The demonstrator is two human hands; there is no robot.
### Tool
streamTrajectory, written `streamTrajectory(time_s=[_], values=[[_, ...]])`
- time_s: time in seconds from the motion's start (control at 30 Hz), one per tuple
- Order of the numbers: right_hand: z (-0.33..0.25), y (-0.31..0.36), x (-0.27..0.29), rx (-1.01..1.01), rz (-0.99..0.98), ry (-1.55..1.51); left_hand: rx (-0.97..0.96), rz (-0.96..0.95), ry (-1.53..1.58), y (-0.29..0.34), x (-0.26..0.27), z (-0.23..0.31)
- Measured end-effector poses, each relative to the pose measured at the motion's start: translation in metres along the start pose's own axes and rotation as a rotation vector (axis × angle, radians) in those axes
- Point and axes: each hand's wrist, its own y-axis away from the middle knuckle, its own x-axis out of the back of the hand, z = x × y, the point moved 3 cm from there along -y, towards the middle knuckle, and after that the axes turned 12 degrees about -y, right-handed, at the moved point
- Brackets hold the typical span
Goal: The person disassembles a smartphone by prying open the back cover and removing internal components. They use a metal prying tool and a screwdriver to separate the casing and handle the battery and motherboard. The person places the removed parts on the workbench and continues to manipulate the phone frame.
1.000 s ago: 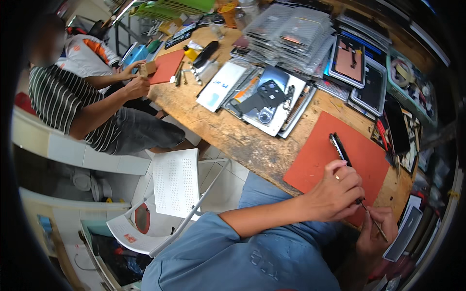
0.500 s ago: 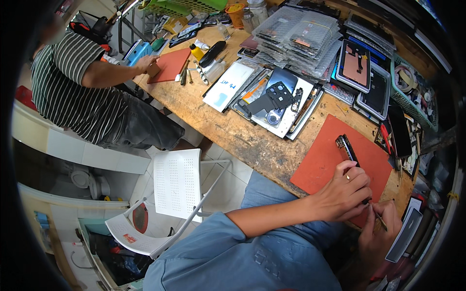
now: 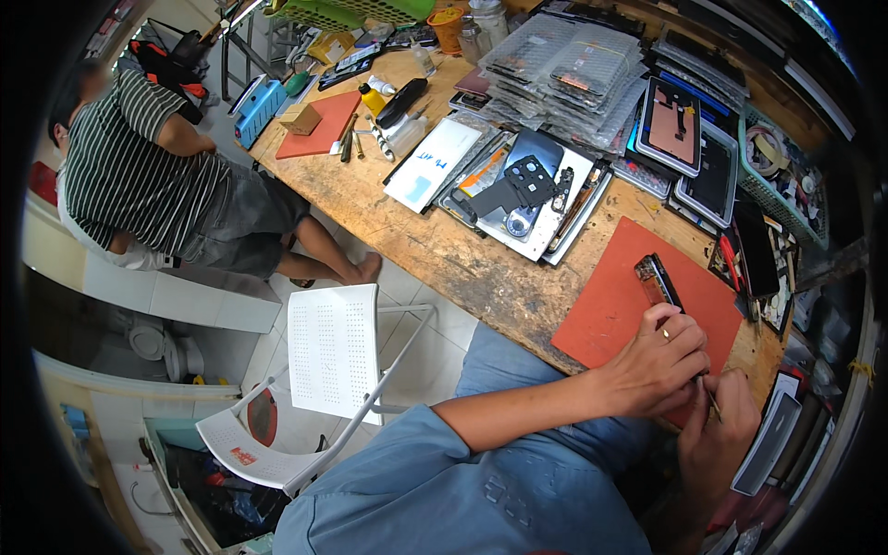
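Observation:
My left hand (image 3: 653, 366) is closed round a slim dark phone-like device (image 3: 659, 280), which stands tilted with its far end showing brownish inner parts. It is over the red mat (image 3: 606, 301) at the near edge of the workbench. Close against it on the right, my right hand (image 3: 723, 418) pinches a thin pointed tool (image 3: 713, 403), only a short length of which shows. The fingertips of both hands meet at the device's near end, and the contact point is hidden behind the fingers.
Phone parts and panels (image 3: 527, 194) lie beyond the mat, beside bubble-wrapped stacks (image 3: 578, 69). A teal basket (image 3: 786, 185) and red-handled pliers (image 3: 731, 262) are to the right. A white folding chair (image 3: 333, 351) stands left. Another person (image 3: 153, 171) in a striped shirt sits further left, near a small box (image 3: 300, 118).
The other person has drawn their arm back from the small box on the far red mat and leaned away. My hands stay almost in place, with the right hand's fingers slightly shifted.

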Motion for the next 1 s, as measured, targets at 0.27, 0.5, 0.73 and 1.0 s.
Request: streamTrajectory(time_s=[0.27,0.5,0.73,1.0], values=[[0.019,0.011,0.001,-0.097,0.053,-0.24,-0.026,0.008,0.016,-0.001,0.0,-0.003],[0.032,0.027,0.004,-0.201,0.24,-0.34,-0.005,-0.01,0.009,0.002,-0.001,-0.004],[0.051,0.034,0.004,-0.042,0.22,-0.318,-0.003,0.006,0.052,0.006,-0.007,-0.001],[0.034,0.024,0.006,-0.054,0.107,-0.221,0.002,0.016,0.071,0.005,-0.004,-0.002]])
